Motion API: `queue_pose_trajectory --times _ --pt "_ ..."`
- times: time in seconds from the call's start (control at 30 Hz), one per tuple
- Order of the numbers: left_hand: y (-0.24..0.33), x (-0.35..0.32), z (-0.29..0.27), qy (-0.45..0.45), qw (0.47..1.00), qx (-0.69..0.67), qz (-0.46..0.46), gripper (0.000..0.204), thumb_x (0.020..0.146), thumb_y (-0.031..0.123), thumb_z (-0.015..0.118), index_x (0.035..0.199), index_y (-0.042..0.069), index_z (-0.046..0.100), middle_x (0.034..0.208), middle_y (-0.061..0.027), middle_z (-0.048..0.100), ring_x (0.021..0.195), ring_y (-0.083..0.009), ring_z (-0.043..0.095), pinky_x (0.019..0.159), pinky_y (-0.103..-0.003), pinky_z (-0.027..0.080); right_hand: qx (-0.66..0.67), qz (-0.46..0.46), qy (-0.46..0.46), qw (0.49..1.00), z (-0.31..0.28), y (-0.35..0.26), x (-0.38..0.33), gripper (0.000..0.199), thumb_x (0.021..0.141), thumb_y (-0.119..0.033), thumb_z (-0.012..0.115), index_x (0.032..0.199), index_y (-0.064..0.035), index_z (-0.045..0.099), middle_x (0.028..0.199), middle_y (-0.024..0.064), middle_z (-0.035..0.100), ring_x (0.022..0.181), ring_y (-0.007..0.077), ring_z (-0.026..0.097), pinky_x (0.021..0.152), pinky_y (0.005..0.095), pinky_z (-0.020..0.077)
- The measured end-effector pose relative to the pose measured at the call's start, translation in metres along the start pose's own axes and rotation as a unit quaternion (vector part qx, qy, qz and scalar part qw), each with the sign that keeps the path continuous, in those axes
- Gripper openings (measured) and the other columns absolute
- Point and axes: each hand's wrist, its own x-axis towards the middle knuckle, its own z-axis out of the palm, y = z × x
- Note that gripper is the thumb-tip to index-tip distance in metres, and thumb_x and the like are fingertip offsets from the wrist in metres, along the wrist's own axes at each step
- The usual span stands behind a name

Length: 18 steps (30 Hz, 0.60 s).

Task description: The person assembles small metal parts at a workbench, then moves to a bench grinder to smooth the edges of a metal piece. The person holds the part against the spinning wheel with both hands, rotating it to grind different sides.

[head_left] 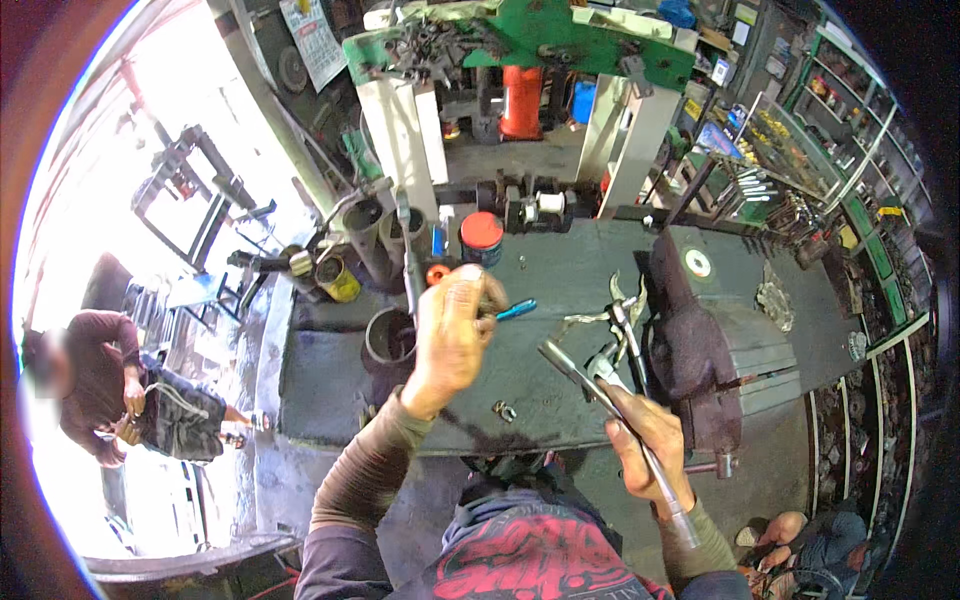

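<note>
My right hand (645,440) grips a long chrome socket wrench (580,378), which slants from above the bench down across the palm to my forearm. My left hand (455,335) is raised over the bench with its fingers closed; a small dark part shows at the fingertips, too blurred to name. Just beyond those fingers is a blue-handled tool (517,309). Locking pliers (625,330) and other metal tools lie between my right hand and a large bench vise (700,330). On the bench below my left hand sits a small metal fitting (505,411).
An open metal cylinder (390,335) stands left of my left hand. Behind are a red-lidded can (482,238) and a yellow can (337,278). A green press frame (530,45) rises beyond the bench. One person (100,370) stands left; another (810,545) is low at right.
</note>
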Motion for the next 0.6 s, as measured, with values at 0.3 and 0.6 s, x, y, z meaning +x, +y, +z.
queue_pose_trajectory --times 0.3,0.6 --pt "-0.003 -0.03 0.001 -0.053 0.989 -0.003 -0.138 0.05 0.108 0.038 0.04 0.082 0.001 0.063 0.061 0.0004 0.048 0.054 -0.0078 0.042 0.05 -0.028 0.034 -0.338 -0.241 -0.084 0.906 -0.003 -0.001 0.037 0.058 0.079 -0.017 0.061 0.136 -0.005 0.062 0.068 -0.0003 0.039 0.066 0.0187 0.045 0.067 0.0357 0.0356" --pt "-0.025 -0.051 -0.004 -0.04 0.974 0.225 0.005 0.03 0.104 0.019 0.051 0.087 -0.004 0.057 0.067 -0.0228 0.054 0.062 -0.0428 0.057 0.058 -0.044 0.045 0.138 0.158 -0.095 0.973 0.03 0.009 0.015 0.035 0.096 -0.025 0.063 0.121 -0.0022 0.07 0.06 0.0019 0.052 0.051 0.0171 0.047 0.05 0.0322 0.0383"
